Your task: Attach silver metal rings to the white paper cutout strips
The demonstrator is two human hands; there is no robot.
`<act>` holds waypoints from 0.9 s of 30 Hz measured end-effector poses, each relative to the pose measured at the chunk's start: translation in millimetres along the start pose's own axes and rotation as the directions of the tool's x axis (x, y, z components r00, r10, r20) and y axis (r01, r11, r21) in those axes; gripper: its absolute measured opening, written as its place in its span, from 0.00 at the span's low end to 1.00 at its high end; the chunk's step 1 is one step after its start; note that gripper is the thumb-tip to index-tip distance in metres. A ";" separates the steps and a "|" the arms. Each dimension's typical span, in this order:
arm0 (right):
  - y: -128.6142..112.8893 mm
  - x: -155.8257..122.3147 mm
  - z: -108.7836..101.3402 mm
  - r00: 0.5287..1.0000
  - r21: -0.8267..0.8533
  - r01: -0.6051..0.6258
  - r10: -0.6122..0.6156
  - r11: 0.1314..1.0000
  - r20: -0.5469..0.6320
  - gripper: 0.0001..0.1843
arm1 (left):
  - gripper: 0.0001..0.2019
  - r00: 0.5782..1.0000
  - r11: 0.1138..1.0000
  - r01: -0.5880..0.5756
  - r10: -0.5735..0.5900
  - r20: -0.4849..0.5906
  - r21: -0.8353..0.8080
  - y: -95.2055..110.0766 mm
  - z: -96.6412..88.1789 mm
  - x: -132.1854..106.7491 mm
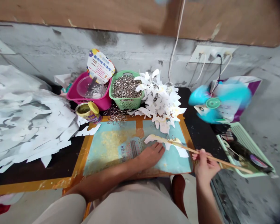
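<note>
A white cut-out paper piece (182, 151) with a notched edge lies on the light blue mat (107, 149). Two metal rings (170, 137) sit at its upper edge. My left hand (152, 154) rests flat on the mat, its fingertips touching the piece's lower edge. In my right hand (206, 166) is a thin wooden stick (231, 164), pinched between thumb and fingers. The stick's tip meets the piece just below the rings. Beyond it stands a heap of similar white pieces (162, 107), some with rings on them.
Loose metal rings (118, 114) lie before a green basket (127, 103) full of rings. Left of it are a pink basket (100, 102) and an opened can (88, 112). White cut-outs (32, 124) pile high at left. At right, a blue fan (213, 102) spins near a pale green tray (249, 137).
</note>
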State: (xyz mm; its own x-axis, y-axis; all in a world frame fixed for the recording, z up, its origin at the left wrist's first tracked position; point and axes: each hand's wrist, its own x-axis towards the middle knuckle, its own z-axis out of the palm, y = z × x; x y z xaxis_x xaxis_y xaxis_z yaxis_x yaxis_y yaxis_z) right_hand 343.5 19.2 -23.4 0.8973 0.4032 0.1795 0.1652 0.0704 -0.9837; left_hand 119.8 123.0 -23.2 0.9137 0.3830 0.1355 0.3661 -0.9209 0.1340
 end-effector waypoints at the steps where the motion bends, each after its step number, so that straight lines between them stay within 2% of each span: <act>1: -1.4 1.5 -1.5 1.000 -0.007 0.012 -0.012 1.000 -0.019 0.19 | 0.14 1.000 1.000 0.004 -0.004 0.014 0.004 -0.2 0.3 0.4; 6: -10.1 13.3 -15.1 0.985 -0.022 0.116 -0.118 0.993 -0.129 0.17 | 0.14 0.998 1.000 0.018 -0.017 0.059 -0.016 -0.2 -0.9 3.8; 10: -12.2 28.0 -29.6 0.948 0.132 0.156 -0.111 0.979 -0.298 0.15 | 0.12 0.997 0.998 0.058 -0.057 0.046 -0.026 2.8 -4.5 3.5; 12: -12.4 34.1 -34.8 0.937 0.182 0.165 -0.097 0.969 -0.334 0.13 | 0.09 0.997 0.996 0.078 -0.077 0.019 -0.049 1.0 -7.7 4.1; 15: -12.5 36.4 -34.4 0.955 0.213 0.158 -0.094 0.964 -0.283 0.11 | 0.09 0.970 0.964 0.224 -0.235 -0.063 -0.144 -15.2 -12.8 12.5; 17: -11.5 31.7 -27.7 0.971 0.229 0.150 -0.099 0.962 -0.219 0.15 | 0.10 0.910 0.905 0.376 -0.401 -0.103 -0.197 -35.7 -15.0 24.8; 19: -8.8 22.8 -17.2 0.981 0.241 0.149 -0.112 0.959 -0.160 0.15 | 0.11 0.870 0.869 0.452 -0.479 -0.116 -0.203 -58.9 -15.0 40.4; 22: -1.8 5.6 -0.8 0.995 0.260 0.097 -0.088 0.961 -0.047 0.14 | 0.12 0.852 0.845 0.485 -0.515 -0.092 -0.226 -84.9 -12.2 60.9; 25: 6.3 -9.2 9.3 0.997 0.220 0.049 -0.061 0.974 0.048 0.14 | 0.16 0.855 0.834 0.482 -0.514 -0.062 -0.269 -94.0 -10.9 70.6; 27: 10.3 -15.3 11.6 0.992 0.134 0.092 -0.103 0.987 0.075 0.15 | 0.16 0.851 0.818 0.481 -0.522 -0.055 -0.315 -96.0 -13.6 71.4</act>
State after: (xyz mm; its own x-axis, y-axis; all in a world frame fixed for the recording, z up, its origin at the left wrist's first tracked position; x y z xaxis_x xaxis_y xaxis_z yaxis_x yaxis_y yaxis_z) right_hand 326.7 24.3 -36.2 0.8422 0.4613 0.2791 0.1912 0.2286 -0.9546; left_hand 147.5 239.8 -13.0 0.5769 0.8107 0.0999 0.6838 -0.5463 0.4837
